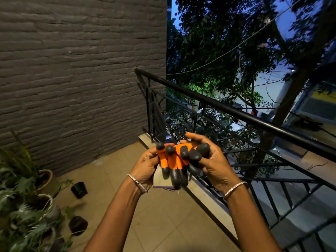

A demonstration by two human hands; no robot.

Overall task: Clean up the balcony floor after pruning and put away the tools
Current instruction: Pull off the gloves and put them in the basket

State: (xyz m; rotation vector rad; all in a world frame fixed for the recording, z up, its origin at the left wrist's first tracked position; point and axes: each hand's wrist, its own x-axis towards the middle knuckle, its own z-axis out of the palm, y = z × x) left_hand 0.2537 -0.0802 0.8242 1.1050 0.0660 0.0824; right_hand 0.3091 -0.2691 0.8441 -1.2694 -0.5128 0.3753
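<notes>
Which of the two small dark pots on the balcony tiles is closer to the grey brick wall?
The small black pot higher in view, beside the beige planter; the other dark pot sits nearer the camera.

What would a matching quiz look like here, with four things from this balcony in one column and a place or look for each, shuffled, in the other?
Things:
1 gloves
2 railing
3 pot
4 wall

Place or look:
A grey brick
B on the floor near the plants
C held by left hand and right hand
D metal bars at the balcony edge

Pairs: 1-C, 2-D, 3-B, 4-A
</notes>
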